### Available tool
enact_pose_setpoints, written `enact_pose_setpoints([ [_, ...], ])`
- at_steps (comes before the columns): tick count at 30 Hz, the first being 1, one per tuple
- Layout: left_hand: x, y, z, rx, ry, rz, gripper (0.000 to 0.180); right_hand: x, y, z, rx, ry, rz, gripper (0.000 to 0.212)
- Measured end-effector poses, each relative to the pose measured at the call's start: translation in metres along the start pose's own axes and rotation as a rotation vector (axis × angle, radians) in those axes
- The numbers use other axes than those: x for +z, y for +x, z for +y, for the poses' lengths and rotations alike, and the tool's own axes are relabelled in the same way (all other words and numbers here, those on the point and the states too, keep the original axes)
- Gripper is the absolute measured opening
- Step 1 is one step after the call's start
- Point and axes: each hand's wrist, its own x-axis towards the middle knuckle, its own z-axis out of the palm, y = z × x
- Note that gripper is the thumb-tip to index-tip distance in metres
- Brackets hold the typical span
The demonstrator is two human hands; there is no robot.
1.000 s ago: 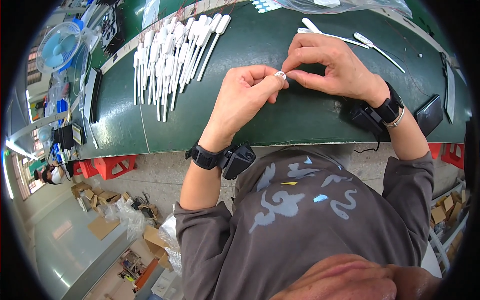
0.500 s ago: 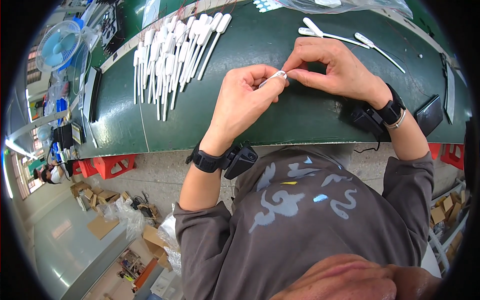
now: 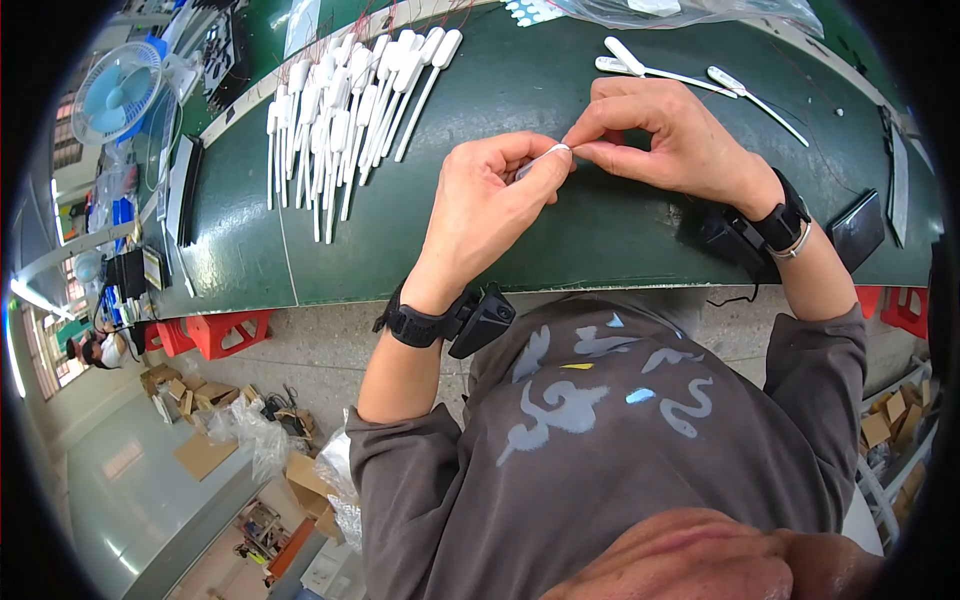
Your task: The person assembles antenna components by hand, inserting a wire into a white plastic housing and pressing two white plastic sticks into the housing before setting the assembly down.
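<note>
White piece (image 3: 561,148) pinched in left hand (image 3: 492,195); right hand (image 3: 675,132) pinched closed at its two-o'clock end (anything gripped cannot be told). Piece best held steady, lightly.

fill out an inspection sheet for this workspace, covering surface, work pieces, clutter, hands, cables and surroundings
Surface: dark green table, glossy, with light reflections.
Work pieces: pile of white stick-shaped pieces left of the hands; a few similar white pieces at upper right; small white piece in the fingers.
Clutter: clear plastic bag at the far edge; flat black object at right.
Hands: left hand pinches the small white piece; right hand has thumb and finger pinched together at its end, grip too small to tell.
Cables: thin reddish wires at the pile's far end.
Surroundings: fan at left; red stool and cardboard boxes below.
</note>
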Motion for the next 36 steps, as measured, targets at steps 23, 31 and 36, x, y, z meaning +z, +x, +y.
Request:
enact_pose_setpoints([
  [23,0.016,0.015,0.016,0.144,0.299,-0.035,0.032,-0.022,-0.014,0.003,0.316,0.454,-0.1,0.015],
  [31,0.035,0.037,0.03,0.241,0.402,-0.227,0.061,-0.033,-0.042,0.011,0.425,0.521,-0.019,0.014],
  [36,0.031,0.055,0.048,0.279,0.422,-0.352,0.051,-0.042,-0.056,0.016,0.441,0.526,0.004,0.013],
])
